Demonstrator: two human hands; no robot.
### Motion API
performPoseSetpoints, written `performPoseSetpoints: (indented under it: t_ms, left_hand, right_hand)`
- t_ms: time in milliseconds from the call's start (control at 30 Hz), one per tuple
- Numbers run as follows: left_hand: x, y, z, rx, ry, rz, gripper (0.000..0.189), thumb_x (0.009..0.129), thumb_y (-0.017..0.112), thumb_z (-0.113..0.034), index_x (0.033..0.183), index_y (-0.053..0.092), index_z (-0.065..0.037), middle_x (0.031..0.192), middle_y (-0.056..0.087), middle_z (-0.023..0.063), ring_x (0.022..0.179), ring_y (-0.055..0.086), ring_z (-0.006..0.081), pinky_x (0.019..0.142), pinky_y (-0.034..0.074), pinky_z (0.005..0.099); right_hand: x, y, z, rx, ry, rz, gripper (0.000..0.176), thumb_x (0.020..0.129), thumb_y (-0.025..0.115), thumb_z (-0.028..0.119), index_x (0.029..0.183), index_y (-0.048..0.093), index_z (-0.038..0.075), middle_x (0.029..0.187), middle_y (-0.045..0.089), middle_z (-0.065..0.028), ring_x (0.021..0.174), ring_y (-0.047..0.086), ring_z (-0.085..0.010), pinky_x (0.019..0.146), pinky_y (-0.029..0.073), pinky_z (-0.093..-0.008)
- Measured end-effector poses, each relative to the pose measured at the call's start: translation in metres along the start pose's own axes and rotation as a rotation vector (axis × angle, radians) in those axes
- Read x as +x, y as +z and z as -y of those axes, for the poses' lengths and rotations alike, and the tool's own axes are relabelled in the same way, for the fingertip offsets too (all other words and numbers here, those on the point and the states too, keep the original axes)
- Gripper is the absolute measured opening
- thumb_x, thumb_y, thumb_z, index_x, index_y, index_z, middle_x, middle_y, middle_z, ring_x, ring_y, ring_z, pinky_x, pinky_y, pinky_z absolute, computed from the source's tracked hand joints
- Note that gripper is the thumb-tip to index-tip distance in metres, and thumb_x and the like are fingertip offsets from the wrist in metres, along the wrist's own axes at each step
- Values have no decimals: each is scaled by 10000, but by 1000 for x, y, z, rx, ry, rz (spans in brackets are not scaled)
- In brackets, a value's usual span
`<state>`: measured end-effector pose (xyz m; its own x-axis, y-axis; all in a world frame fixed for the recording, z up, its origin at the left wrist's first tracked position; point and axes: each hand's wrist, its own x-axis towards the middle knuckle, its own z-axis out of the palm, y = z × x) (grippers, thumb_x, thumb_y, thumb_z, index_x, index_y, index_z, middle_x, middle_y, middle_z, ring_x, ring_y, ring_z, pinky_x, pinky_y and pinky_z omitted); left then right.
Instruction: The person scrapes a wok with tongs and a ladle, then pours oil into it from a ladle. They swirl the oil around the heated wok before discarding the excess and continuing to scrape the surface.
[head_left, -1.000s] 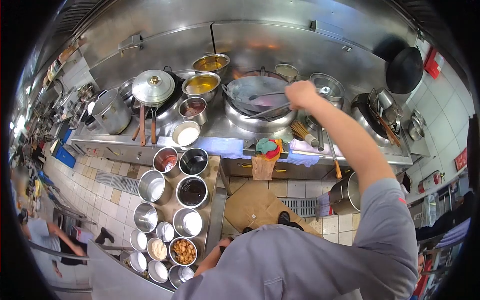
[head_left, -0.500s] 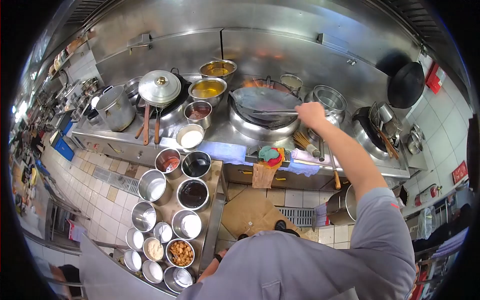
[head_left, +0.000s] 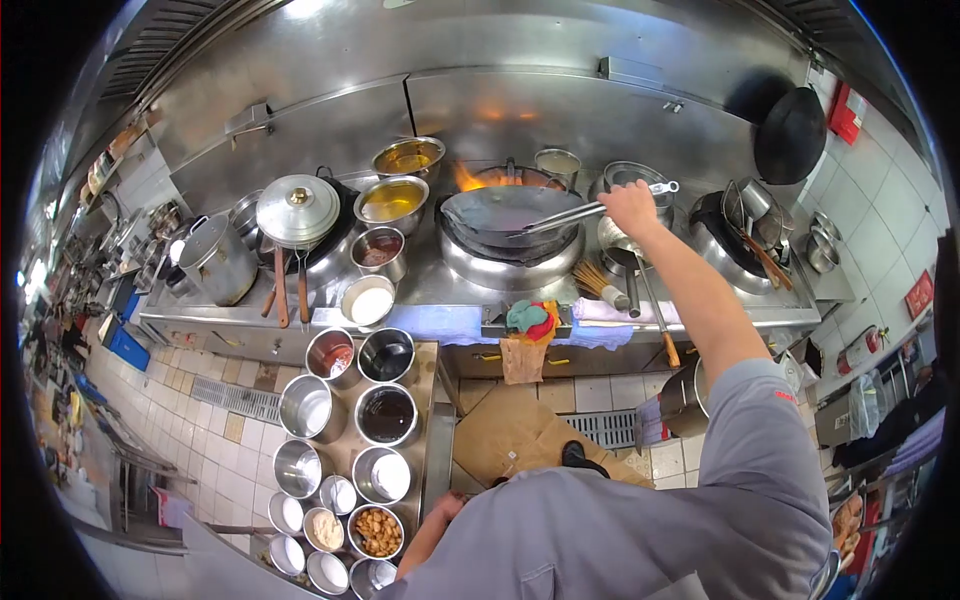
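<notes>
Gripping long metal tongs (head_left: 575, 215), the right hand (head_left: 632, 208) now slants them over the wok (head_left: 480, 213) as flames (head_left: 468, 180) behind it flare brighter; the left hand (head_left: 453, 503) is beside the body, its grip unclear.

The counter (head_left: 330, 321) and the wall (head_left: 520, 110) behind it are smooth brushed metal with a soft gloss. The lidded pot's lid (head_left: 298, 211) is shiny metal; the hanging wok (head_left: 790, 136) looks dark and matt. The tongs (head_left: 570, 217) are polished metal, the whisk (head_left: 599, 287) rough bundled bristle. Folded towels (head_left: 435, 322) are soft matt cloth, the floor tiles (head_left: 215, 435) smooth, the floor sheet (head_left: 520, 430) dull brown cardboard.
</notes>
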<state>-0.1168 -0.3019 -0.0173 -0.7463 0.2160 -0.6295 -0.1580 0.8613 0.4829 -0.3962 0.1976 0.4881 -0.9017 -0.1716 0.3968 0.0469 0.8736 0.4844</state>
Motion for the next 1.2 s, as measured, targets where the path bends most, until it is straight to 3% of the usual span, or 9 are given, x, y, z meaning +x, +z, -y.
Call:
performPoseSetpoints:
  t_ms: [167,400,533,667,800,1000,1067,1133,1200]
  left_hand:
    - [-72,-47,-67,-289,-158,26,430,781,528,-433,1053,597,-106,1068,591,126,1017,548,283,859,435,350]
    - [-48,9,-1,-72,-125,121,428,778,534,-440,1035,604,-106,1050,598,128,999,559,275,846,443,352]
    - [-49,7,-2,-32,-88,149,426,775,537,-443,1026,608,-106,1039,602,129,989,565,271,839,447,353]
    - [-50,5,-22,-29,-44,152,425,773,541,-447,1016,612,-105,1029,607,129,979,571,266,832,452,354]
    - [-43,-7,-53,113,42,238,405,763,560,-442,980,620,-105,975,627,118,936,592,256,800,466,354]
    - [-42,-16,-113,96,-39,115,367,781,544,-421,952,622,-107,888,650,81,851,613,259,776,476,337]
    - [-20,-9,-106,-16,-101,258,344,792,537,-399,939,622,-100,863,651,84,812,620,253,747,484,341]
    - [-13,-3,-102,120,116,204,328,798,534,-386,930,622,-99,843,651,86,789,623,245,724,486,343]
    - [-12,16,-114,261,316,151,313,803,531,-372,921,623,-97,824,651,88,766,626,237,702,488,345]
  right_hand:
    - [-7,5,-10,7,-14,-37,134,772,488,187,806,616,204,772,594,-31,781,585,-215,728,379,-372]
    - [-22,-4,-12,34,7,-1,117,757,536,205,855,592,177,806,593,-31,814,588,-223,738,383,-391]
    - [-58,-32,-23,49,55,76,444,662,688,284,1059,524,172,911,579,-40,869,577,-218,738,380,-389]
    - [-118,-54,-22,242,158,74,513,700,669,313,1144,474,143,898,572,-75,849,574,-236,722,403,-395]
    - [-191,-59,25,956,219,422,490,784,592,345,1158,439,68,901,578,-154,840,574,-312,686,444,-411]
    - [-362,40,134,1195,171,874,479,864,423,455,992,525,5,915,571,-248,854,564,-373,721,435,-448]
    - [-454,118,146,1268,220,796,480,860,427,446,994,553,2,921,578,-251,857,568,-373,734,439,-433]
    - [-544,168,139,1004,423,798,407,839,481,413,947,595,38,746,600,-176,644,578,-351,561,441,-432]
    - [-626,211,117,1297,814,1041,408,834,486,386,867,608,-2,621,580,-134,480,544,-273,431,401,-383]
